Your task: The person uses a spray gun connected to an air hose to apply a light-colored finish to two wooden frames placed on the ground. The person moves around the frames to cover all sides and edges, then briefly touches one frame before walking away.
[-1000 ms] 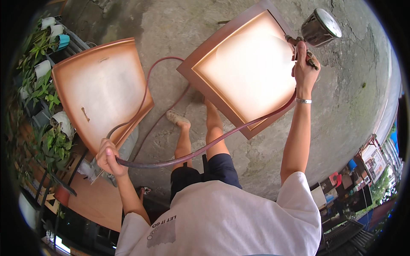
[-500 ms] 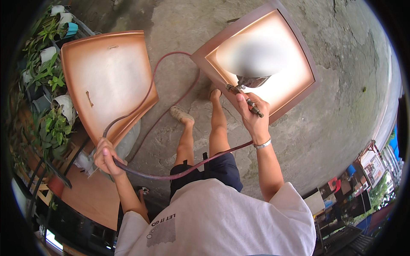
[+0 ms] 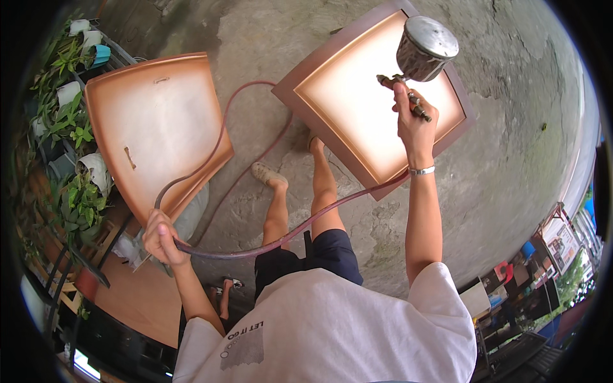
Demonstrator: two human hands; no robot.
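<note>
My right hand (image 3: 418, 124) is closed round a spray gun (image 3: 408, 96) with a round metal paint cup (image 3: 426, 50) on top. The gun hangs over the right part of a square panel (image 3: 357, 89), pale in the middle with a brown shaded border and a purplish-brown frame. A dark red hose (image 3: 281, 241) runs from near my right wrist, in a sag across my legs, to my left hand (image 3: 165, 237). That hand is closed round the hose, its fingers wrapped about it. Where the hose meets the gun is hidden behind my right hand.
At the left stands a second panel (image 3: 166, 115), pale with orange-brown edges and two slots. Potted plants (image 3: 73, 108) line the far left. More hose loops over the cracked concrete floor (image 3: 255, 38). A brown board (image 3: 137, 293) lies at lower left, near another person's legs (image 3: 225, 299).
My right hand has carried the spray gun right and farther away, and its cup is now over the panel's upper right. My left hand still grips the hose, barely moved.
</note>
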